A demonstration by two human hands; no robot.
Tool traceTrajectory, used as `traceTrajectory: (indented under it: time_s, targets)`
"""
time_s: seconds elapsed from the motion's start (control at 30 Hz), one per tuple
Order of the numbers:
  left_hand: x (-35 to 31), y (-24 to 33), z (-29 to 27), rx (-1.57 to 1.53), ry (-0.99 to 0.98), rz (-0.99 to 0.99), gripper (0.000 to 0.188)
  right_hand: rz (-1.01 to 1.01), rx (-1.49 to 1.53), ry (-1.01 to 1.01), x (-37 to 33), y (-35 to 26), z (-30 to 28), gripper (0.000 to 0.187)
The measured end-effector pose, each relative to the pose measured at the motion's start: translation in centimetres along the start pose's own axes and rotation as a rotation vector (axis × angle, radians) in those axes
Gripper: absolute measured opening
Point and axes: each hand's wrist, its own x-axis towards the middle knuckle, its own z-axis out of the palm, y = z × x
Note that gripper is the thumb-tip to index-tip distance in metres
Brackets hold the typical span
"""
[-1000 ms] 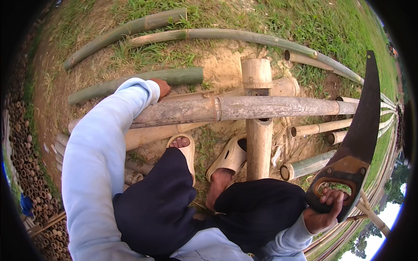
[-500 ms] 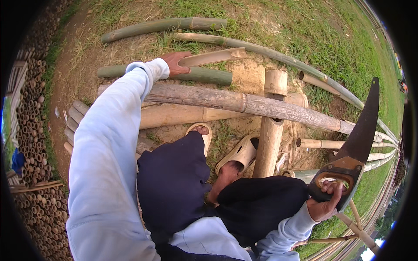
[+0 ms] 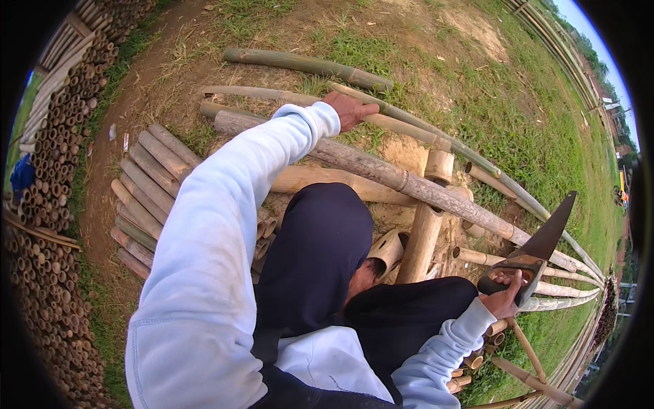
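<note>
My left hand (image 3: 349,109) reaches far forward in a pale blue sleeve and rests on a long thin bamboo pole (image 3: 286,95) lying on the ground; its fingers curl over it. My right hand (image 3: 505,294) grips the handle of a hand saw (image 3: 538,249) whose dark blade points up and to the right, clear of the wood. A thick grey bamboo pole (image 3: 381,172) lies across an upright cut post (image 3: 426,228) in front of my knees. One foot in a beige clog (image 3: 387,249) shows beside the post.
A row of short cut bamboo pieces (image 3: 146,194) lies on the dirt at left. A big stack of bamboo ends (image 3: 61,136) fills the left edge. More poles (image 3: 306,65) lie on the grass ahead, and thin poles (image 3: 524,262) at right.
My left hand has slid off the thick pole and further forward onto the thin pole. My view has swung left and the saw hand has dropped lower to the right.
</note>
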Motion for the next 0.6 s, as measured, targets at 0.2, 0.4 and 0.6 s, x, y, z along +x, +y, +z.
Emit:
traceTrajectory:
  time_s: [0.2, 0.4, 0.6]
  targets:
    - [-1.7, 6.6, -1.2, 0.053, 0.083, 0.122, 0.040, 0.070, 0.046, 0.027, -0.2, 0.2, 0.1, 0.013]
    - [-2.2, 9.4, 0.9, 0.022, 0.097, 0.111, 0.042, 0.062, 0.048, 0.028, 0.6, 0.4, -0.8, 0.015]
    - [-2.1, 11.8, 1.9, 0.026, 0.055, 0.133, 0.046, 0.047, 0.056, 0.035, 1.0, 0.6, -2.0, 0.012]
